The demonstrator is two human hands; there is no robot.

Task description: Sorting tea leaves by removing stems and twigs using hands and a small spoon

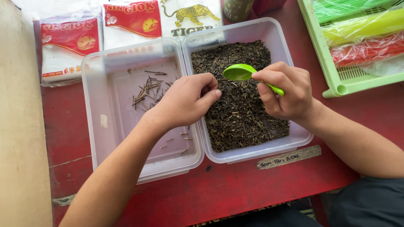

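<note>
**A:** From the head camera, what was the right hand [286, 90] doing?

**B:** It was closed around the handle of a green plastic spoon [246, 75]. The handle ran through the grip and poked out below the fingers; the bowl stuck out to the left of the grip, hanging just above the dried tea leaves [240, 113].

**A:** And where were those leaves?

**B:** Directly under the grip, filling most of the right clear plastic tub [275, 35]. A bare strip of tub floor showed on the far side of the grip.

**A:** The left hand [187, 101]?

**B:** Its fingers were curled in with the fingertips pinched together at the edge of the leaf pile, right where the two tubs met. I couldn't tell whether anything was held between them. It sat just left of the spoon bowl, near it but not touching.

**A:** What lay under that wrist?

**B:** The left clear plastic tub [94, 105], touching the right one side by side. A small scatter of thin stems [149, 90] lay just left of the grip, with a few loose ones nearer the person.

**A:** Anything else around?

**B:** Both tubs stood on a red tabletop [219, 189]. Beyond the left hand were white-and-red packets [69, 48]. To the right of the spoon grip, well apart, stood a pale green basket [336, 80] holding bundles of green, yellow and red straws [362, 38]. A strip of tape [288, 157] lay on the tabletop just in front of the right tub.
</note>
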